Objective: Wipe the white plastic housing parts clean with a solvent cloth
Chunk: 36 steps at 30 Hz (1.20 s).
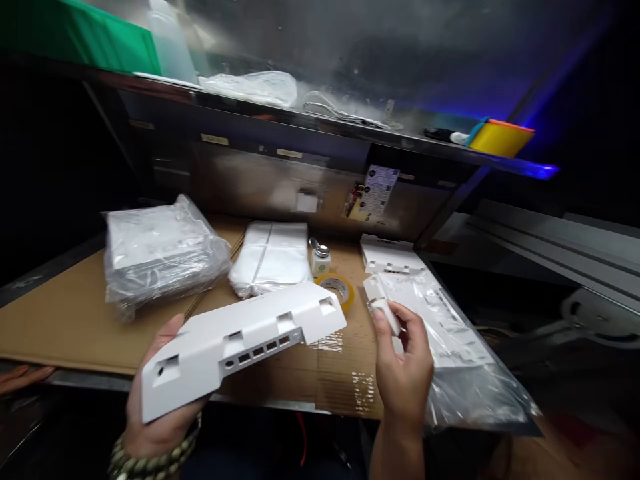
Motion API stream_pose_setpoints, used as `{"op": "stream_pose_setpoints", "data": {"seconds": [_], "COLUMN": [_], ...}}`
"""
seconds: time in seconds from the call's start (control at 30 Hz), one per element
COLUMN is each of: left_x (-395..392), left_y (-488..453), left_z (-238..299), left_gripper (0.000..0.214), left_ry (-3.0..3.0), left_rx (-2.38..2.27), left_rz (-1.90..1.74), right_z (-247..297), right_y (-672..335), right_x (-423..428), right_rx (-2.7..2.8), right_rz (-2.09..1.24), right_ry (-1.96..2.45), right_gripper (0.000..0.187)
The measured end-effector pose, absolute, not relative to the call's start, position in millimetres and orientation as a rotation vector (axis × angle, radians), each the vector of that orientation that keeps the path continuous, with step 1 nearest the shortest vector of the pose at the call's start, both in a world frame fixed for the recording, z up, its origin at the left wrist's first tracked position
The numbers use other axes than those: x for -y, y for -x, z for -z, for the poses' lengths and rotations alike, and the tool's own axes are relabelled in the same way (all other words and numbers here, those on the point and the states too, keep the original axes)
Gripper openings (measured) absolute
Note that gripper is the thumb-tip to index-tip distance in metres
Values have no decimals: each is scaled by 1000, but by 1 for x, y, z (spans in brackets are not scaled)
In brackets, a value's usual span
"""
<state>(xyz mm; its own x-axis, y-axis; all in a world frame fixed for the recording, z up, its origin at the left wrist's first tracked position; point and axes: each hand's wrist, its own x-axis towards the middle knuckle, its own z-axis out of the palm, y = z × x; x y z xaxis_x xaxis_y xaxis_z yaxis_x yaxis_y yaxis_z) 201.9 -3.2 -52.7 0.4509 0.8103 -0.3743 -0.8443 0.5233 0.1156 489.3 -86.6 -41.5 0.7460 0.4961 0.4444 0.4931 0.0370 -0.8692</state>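
Observation:
My left hand (159,407) grips a long white plastic housing (240,343) with slots and square openings, held tilted above the cardboard-covered bench (75,320). Between the fingertips of my right hand (403,363) is a small white plastic piece (387,312), held just right of the housing's end. A roll of yellow tape (337,288) lies behind the housing, between both hands.
A plastic-wrapped bundle of white parts (160,250) sits at the back left, a stack of white bags (271,257) mid-bench, a small bottle (321,259) beside it. Another white housing (390,257) and clear bags (450,333) lie right. A shelf above carries a yellow bin (500,139).

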Motion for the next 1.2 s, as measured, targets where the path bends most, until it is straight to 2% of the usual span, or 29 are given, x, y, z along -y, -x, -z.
{"op": "stream_pose_setpoints", "data": {"seconds": [0.1,0.3,0.37,0.47,0.63,0.73,0.9,1.2], "left_x": [4,3,3,6,13,17,23,28], "left_y": [-215,-220,-220,-222,-228,-233,-244,-255], "left_z": [30,20,20,16,10,6,-2,-3], "left_gripper": [56,51,51,51,44,44,42,42], "left_ry": [138,178,184,180,137,99,35,39], "left_rx": [-665,-677,-687,-688,-674,-670,-688,-639], "left_rz": [-1081,-1148,-1175,-1199,-1289,-1356,-1483,-1537], "right_z": [53,65,67,68,58,46,36,40], "right_y": [-484,-468,-464,-458,-432,-408,-375,-364], "right_x": [92,93,92,92,90,87,82,78], "right_rx": [704,666,655,692,1083,1310,1458,1460], "right_rz": [-207,-433,-457,-449,-292,-155,-265,-211], "right_ry": [1566,1551,1539,1528,1472,1345,1252,1232], "right_gripper": [47,69,70,62,31,19,18,16]}}
